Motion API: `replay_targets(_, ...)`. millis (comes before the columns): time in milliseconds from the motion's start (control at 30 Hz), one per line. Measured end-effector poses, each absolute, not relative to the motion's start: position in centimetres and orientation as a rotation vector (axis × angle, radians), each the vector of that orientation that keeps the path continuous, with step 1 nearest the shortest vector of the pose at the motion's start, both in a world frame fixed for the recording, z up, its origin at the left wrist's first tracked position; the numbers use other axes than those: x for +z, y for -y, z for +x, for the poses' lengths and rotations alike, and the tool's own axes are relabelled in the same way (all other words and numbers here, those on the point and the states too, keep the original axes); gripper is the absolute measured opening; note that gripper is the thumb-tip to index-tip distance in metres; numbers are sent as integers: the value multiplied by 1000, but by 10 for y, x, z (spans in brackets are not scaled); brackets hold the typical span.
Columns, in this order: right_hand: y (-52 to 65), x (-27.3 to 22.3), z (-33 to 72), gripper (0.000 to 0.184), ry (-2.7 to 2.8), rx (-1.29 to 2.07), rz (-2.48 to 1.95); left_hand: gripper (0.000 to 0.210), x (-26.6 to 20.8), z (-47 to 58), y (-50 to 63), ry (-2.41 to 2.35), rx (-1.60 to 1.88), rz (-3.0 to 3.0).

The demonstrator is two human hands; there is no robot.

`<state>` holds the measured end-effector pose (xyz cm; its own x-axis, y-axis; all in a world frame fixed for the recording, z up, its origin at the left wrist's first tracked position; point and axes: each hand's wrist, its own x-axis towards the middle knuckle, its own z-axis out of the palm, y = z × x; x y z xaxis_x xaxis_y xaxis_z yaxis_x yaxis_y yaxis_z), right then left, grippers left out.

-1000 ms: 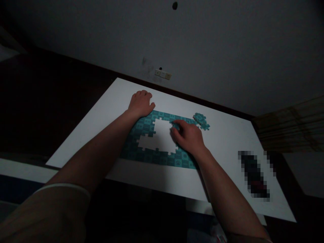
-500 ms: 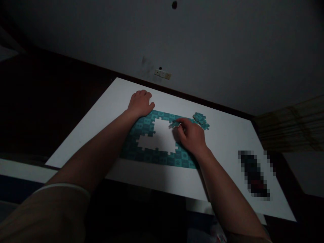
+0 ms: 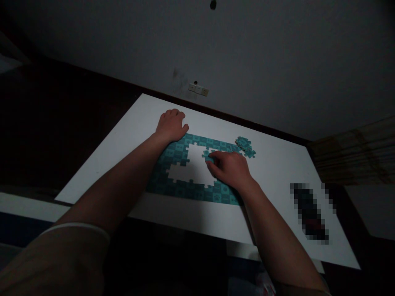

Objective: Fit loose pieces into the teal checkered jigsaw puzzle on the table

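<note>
A teal checkered jigsaw puzzle (image 3: 191,193) lies on the white table, with a gap in its middle where the tabletop shows through. My right hand (image 3: 231,167) is over the puzzle's right part, thumb and index finger closed on a teal puzzle piece (image 3: 206,155) at the upper right of the gap. Whether the piece touches its neighbours I cannot tell. Palm down, my left hand (image 3: 171,125) rests with its fingers apart on the table at the puzzle's upper left corner; it holds nothing.
Beyond my right hand sits a small pile of loose puzzle pieces (image 3: 245,146). A blurred dark object (image 3: 310,211) lies on the right side of the white table (image 3: 277,197). Behind the table, a wall (image 3: 262,70) carries sockets (image 3: 198,89).
My right hand has lowered the puzzle piece, which was tilted, so that it now appears flatter and slightly nearer to me. My left hand has stayed in place.
</note>
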<state>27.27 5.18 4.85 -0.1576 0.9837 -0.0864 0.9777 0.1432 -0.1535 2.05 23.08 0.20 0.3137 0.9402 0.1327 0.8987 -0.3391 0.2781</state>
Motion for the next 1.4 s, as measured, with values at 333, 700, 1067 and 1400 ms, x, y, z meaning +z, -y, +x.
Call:
replay_targets(333,-51,53,279,38,2288,183,-2064,53,2,21,-229,-1722,406,2421)
replay_targets(700,-50,53,283,37,2262,160,-2136,54,3,20,-229,-1718,387,2454)
replay_targets(1067,-47,52,287,22,2197,333,-2131,57,2,20,-231,-1717,372,2456)
replay_targets(1400,-47,49,284,35,2152,345,-2068,54,4,22,-229,-1719,381,2435)
